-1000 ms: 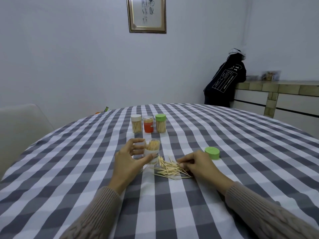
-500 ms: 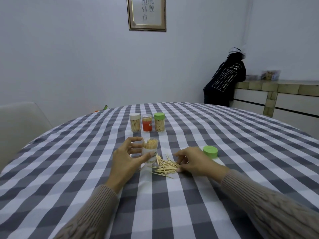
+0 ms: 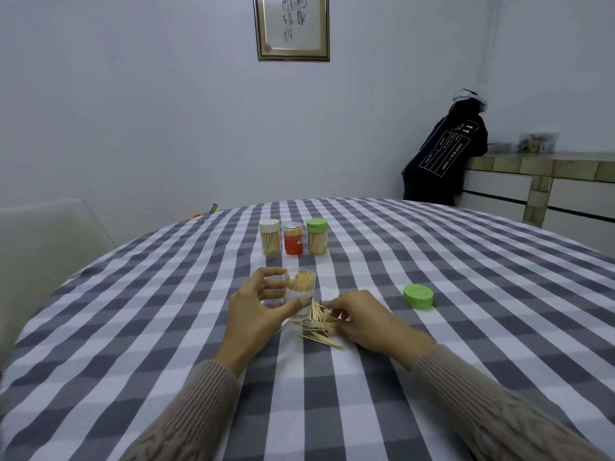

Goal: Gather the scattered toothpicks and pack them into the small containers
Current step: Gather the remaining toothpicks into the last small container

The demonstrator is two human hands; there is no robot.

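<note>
A clear open container (image 3: 300, 287), partly filled with toothpicks, stands upright on the checked tablecloth. My left hand (image 3: 256, 307) grips it from the left, thumb in front and fingers behind. Just right of its base lies a loose pile of toothpicks (image 3: 319, 327). My right hand (image 3: 362, 319) rests on the pile's right side, its curled fingertips pinching some of the toothpicks. A loose green lid (image 3: 418, 296) lies further right on the cloth.
Three closed containers stand in a row behind: one with a white lid (image 3: 270, 237), an orange one (image 3: 293, 238) and one with a green lid (image 3: 317, 237). A pale chair (image 3: 43, 241) is at the left; a person in dark clothes (image 3: 446, 161) leans on a counter at the back right.
My right hand has slid left over the pile toward the container and closed its fingertips on toothpicks. My left hand keeps its hold on the container.
</note>
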